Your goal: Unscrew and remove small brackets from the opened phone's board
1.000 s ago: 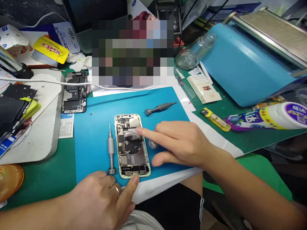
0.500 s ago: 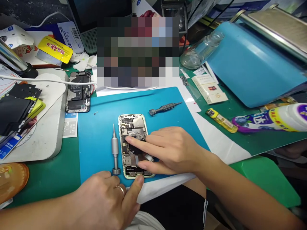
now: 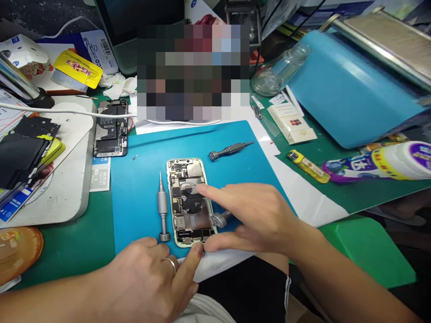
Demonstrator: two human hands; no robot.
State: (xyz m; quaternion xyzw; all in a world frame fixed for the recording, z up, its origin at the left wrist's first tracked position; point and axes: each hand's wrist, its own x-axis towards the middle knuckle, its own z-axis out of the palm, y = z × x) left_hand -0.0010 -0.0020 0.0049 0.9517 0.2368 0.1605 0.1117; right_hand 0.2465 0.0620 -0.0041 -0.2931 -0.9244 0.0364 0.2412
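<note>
An opened smartphone [image 3: 188, 215] with a pale green frame lies on the blue mat, its board and inner parts bare. My left hand [image 3: 151, 273] is at its lower end, one finger stretched to the bottom edge and the others bent. Over its right side is my right hand [image 3: 256, 215], index finger and thumb apart, the index tip above the inner parts. The knurled end of a screwdriver [image 3: 220, 220] pokes out beneath this hand, apparently held by the folded fingers. A silver screwdriver [image 3: 162, 204] lies left of the phone, a darker screwdriver [image 3: 232, 150] above right.
Tiny screws [image 3: 135, 157] lie on the blue mat [image 3: 141, 179]. Another opened phone [image 3: 111, 130] is at the upper left, beside a white stand [image 3: 72, 197] stacked with parts. To the right are a cigarette box [image 3: 292, 123], a yellow lighter [image 3: 308, 166], a purple-and-white bottle [image 3: 373, 163] and a glass jar [image 3: 279, 72].
My right hand has drawn back to the right, its index and thumb spreading wider. The screwdriver end beneath it has shifted right too, uncovering more of the phone. My left hand has barely moved.
</note>
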